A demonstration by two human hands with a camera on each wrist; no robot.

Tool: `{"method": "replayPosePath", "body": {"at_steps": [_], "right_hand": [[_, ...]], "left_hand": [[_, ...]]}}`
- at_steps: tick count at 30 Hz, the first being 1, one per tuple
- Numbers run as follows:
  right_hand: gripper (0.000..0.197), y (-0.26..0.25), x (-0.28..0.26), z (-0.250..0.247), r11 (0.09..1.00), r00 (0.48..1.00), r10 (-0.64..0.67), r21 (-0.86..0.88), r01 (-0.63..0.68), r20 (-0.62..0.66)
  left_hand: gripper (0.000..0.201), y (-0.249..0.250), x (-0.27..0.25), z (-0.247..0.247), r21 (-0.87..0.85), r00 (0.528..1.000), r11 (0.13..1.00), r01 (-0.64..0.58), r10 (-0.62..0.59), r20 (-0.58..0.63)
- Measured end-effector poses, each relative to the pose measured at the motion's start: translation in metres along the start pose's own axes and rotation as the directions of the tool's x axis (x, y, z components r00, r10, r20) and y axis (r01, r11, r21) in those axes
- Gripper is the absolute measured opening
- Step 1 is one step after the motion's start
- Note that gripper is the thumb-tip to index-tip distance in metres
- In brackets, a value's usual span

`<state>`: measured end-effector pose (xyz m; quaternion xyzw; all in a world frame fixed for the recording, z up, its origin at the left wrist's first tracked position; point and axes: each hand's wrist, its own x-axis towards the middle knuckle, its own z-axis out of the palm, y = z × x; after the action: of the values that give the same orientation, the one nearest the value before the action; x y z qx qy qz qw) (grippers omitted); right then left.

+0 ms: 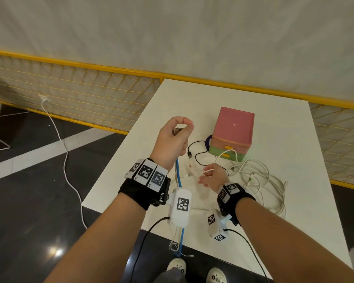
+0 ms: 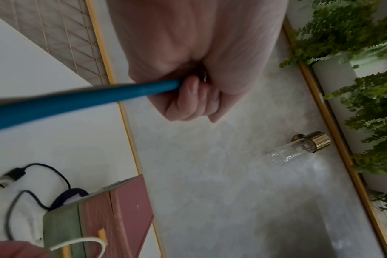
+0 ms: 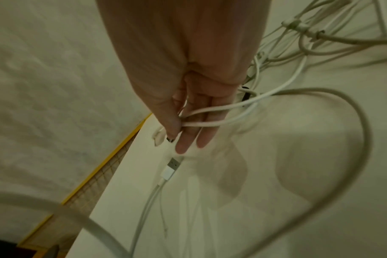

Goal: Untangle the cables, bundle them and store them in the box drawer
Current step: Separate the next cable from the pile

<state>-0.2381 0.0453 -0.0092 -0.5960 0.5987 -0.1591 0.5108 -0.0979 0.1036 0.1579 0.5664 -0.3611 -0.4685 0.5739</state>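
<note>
Overhead, a white worktop (image 1: 243, 94) stands against a pale wall with a yellow-framed wire grid along its foot; the floor beside it is dark with a white stripe. One box (image 1: 231, 133) sits on the worktop, pink on top, with two drawers, one pink and one green, each with a yellow handle, both closed. Just in front of the box lies one black cable (image 1: 194, 152), and to the right of the box front a tangle of white cables (image 1: 260, 178); their number I cannot tell. One blue cable (image 1: 178, 176) runs from left of the box toward the near worktop edge and hangs over it, so its long axis goes from far to near. The left hand (image 1: 175, 139) is raised left of the box, its fingers curled around the upper end of the blue cable. The right hand (image 1: 212, 176), in front of the box, pinches a thin white cable (image 3: 210, 122) between thumb and fingers, the other fingers straight
</note>
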Motion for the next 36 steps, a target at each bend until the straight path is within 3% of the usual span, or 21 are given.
{"method": "replayPosePath", "body": {"at_steps": [3, 7, 10, 14, 17, 23, 26, 28, 30, 33, 36], "right_hand": [[0.022, -0.006, -0.005, -0.005, 0.991, 0.999, -0.002, 0.133, -0.004, 0.048], [0.012, -0.016, -0.014, -0.016, 0.973, 0.991, -0.136, 0.189, 0.132, 0.007], [0.004, -0.023, -0.020, -0.025, 0.945, 0.977, -0.211, 0.248, 0.214, -0.042], [0.013, -0.036, -0.030, -0.035, 0.866, 0.979, -0.180, 0.455, 0.206, -0.100], [0.014, -0.046, -0.041, -0.042, 0.796, 0.975, -0.185, 0.563, 0.221, -0.122], [0.013, -0.064, -0.058, -0.052, 0.694, 0.963, -0.261, 0.679, 0.238, -0.070], [0.016, -0.061, -0.057, -0.059, 0.781, 0.966, -0.217, 0.567, 0.260, -0.143], [0.025, -0.055, -0.051, -0.066, 0.906, 0.935, -0.195, 0.311, 0.288, -0.296], [0.041, -0.056, -0.055, -0.074, 0.926, 0.889, -0.269, 0.154, 0.344, -0.369], [0.034, -0.072, -0.071, -0.078, 0.846, 0.843, -0.501, 0.094, 0.525, -0.196], [0.022, -0.079, -0.080, -0.071, 0.800, 0.805, -0.590, 0.180, 0.572, 0.066]], "left_hand": [[0.004, -0.002, 0.003, 0.000, 0.000, 1.000, 1.000, 0.003, -0.003, 0.004], [0.003, -0.007, 0.009, -0.001, 0.009, 1.000, 1.000, 0.009, -0.009, -0.012], [0.004, -0.018, 0.017, -0.004, 0.068, 0.995, 0.996, 0.058, -0.051, -0.089], [0.015, -0.039, 0.027, 0.002, 0.286, 0.991, 0.956, 0.066, -0.028, -0.134], [0.024, -0.044, 0.028, 0.014, 0.315, 0.994, 0.946, 0.075, -0.046, -0.100], [0.027, -0.036, 0.028, 0.040, 0.271, 0.996, 0.962, -0.042, 0.060, -0.060], [0.029, -0.032, 0.033, 0.043, 0.228, 0.992, 0.970, -0.090, 0.109, -0.069], [0.028, -0.030, 0.037, 0.042, 0.189, 0.991, 0.977, -0.100, 0.115, -0.071], [0.025, -0.026, 0.040, 0.043, 0.169, 0.990, 0.979, -0.116, 0.128, -0.062], [0.021, -0.019, 0.040, 0.051, 0.117, 0.989, 0.984, -0.137, 0.143, -0.042], [0.029, -0.012, 0.039, 0.057, 0.003, 0.991, 0.992, -0.129, 0.129, -0.031]]}}
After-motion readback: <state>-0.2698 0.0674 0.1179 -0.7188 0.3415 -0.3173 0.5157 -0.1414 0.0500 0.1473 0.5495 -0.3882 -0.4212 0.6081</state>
